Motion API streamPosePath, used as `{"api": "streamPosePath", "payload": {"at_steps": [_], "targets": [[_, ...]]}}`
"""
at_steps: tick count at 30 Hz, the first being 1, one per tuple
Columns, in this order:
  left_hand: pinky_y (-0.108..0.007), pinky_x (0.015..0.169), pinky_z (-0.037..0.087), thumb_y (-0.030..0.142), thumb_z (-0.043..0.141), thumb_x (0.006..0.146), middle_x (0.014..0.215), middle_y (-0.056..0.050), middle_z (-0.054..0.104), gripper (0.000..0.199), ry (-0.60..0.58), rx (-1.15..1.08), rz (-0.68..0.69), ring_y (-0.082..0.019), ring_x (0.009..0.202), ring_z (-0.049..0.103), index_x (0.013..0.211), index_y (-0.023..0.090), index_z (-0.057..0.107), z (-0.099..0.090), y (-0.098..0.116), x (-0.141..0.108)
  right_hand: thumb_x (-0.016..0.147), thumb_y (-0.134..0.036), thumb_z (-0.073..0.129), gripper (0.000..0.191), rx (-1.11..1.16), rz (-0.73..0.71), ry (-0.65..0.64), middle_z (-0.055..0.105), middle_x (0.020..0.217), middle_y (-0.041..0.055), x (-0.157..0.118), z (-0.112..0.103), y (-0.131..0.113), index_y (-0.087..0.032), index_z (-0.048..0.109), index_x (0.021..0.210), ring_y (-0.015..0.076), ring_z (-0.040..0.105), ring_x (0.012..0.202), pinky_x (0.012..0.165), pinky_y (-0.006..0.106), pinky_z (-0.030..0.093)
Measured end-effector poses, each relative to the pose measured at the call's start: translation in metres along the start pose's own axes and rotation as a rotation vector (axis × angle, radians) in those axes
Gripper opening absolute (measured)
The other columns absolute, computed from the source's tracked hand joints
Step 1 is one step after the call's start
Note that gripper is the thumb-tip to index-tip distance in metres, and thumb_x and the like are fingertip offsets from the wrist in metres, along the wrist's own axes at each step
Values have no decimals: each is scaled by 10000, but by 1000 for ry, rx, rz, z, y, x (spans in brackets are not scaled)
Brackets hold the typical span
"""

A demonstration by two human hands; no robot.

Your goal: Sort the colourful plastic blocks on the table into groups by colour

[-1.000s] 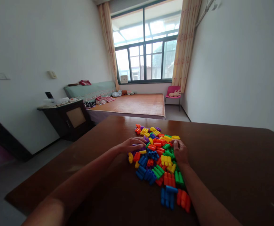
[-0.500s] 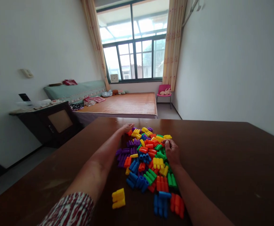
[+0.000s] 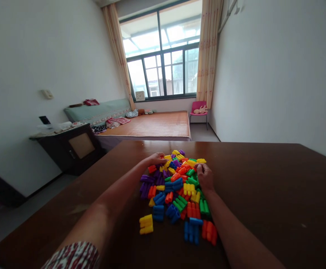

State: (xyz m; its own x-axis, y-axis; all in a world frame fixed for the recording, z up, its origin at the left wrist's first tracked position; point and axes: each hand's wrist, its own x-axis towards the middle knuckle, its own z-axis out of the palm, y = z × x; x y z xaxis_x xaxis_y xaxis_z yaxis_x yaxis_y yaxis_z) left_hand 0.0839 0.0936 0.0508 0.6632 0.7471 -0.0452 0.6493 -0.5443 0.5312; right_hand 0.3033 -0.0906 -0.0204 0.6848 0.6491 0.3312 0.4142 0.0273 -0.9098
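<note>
A heap of plastic building blocks shaped like joined tubes, in yellow, red, blue, green and purple, lies on the brown table [image 3: 263, 186]. My left hand [image 3: 156, 159] is at the far left of the heap. Its fingers reach out, apart, over yellow blocks [image 3: 167, 158] and touch them. On the heap's right side is my right hand [image 3: 205, 176], its fingers curled in against the end of a yellow block [image 3: 191, 163]; what the fingertips grip is hidden. Close to its wrist lie green blocks [image 3: 204, 206].
Nearest me are a separate yellow block [image 3: 146, 224], a blue block [image 3: 191, 231] and a red block [image 3: 209, 232]. Beyond the table stand a bed [image 3: 157, 123], a dark cabinet [image 3: 64, 149] and a pink chair [image 3: 198, 107].
My left hand has come inward and nearer, from the heap's far left edge onto the yellow blocks. Some blue blocks have shifted within the heap. My right hand has barely moved.
</note>
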Motion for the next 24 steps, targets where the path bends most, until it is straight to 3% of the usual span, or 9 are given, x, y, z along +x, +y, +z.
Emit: {"api": "streamPosePath", "payload": {"at_steps": [4,8,12,15,17,20,22,24], "targets": [[-253,642,478,656,609,736,858,-36,655,574,-89,-225,96,-172,763,595,982,139,652,6,17,-21,830,-464,386,390,6,-2,4,722,830,87,0,1,1,-194,667,821,227,641,766,760,330,461],[-262,728,496,608,594,798,947,-44,686,540,-130,-268,264,-173,830,610,1075,152,677,9,49,-39,827,-464,391,382,19,10,-10,723,827,83,1,2,2,-199,667,826,225,642,769,756,325,465],[-292,915,477,550,628,817,1117,-56,696,464,-364,-257,465,-220,1042,617,1095,189,716,-5,86,-50,816,-472,407,378,37,19,-7,723,810,76,2,3,3,-198,667,808,218,641,737,730,318,469],[-304,980,453,534,664,798,1148,-60,697,448,-527,-257,514,-241,1126,595,1082,195,734,-21,97,-39,815,-469,409,375,31,30,-6,722,802,72,1,3,2,-199,670,815,216,642,731,729,315,469],[-324,963,469,551,636,813,1152,-76,699,479,-465,-286,463,-254,1129,597,1101,179,727,-26,92,-19,818,-464,405,372,12,39,-5,722,815,71,0,2,0,-202,670,825,217,643,739,726,314,465],[-342,930,488,562,485,897,1238,-83,660,533,-115,-244,280,-255,1139,593,1215,171,658,-20,73,26,828,-456,396,369,-8,39,-2,721,826,75,-1,0,-5,-206,667,831,221,640,748,721,313,457],[-344,986,451,520,429,929,1275,-99,637,529,105,-45,164,-254,1179,565,1243,145,632,-10,59,57,834,-451,389,367,-9,31,2,720,821,76,-2,-1,-8,-207,662,827,222,636,744,721,312,453],[-359,1043,399,502,381,946,1289,-117,625,533,140,131,113,-268,1223,530,1228,128,635,2,47,83,838,-442,383,364,-13,27,2,719,807,74,-3,-2,-11,-205,658,815,218,631,734,719,307,451]]}}
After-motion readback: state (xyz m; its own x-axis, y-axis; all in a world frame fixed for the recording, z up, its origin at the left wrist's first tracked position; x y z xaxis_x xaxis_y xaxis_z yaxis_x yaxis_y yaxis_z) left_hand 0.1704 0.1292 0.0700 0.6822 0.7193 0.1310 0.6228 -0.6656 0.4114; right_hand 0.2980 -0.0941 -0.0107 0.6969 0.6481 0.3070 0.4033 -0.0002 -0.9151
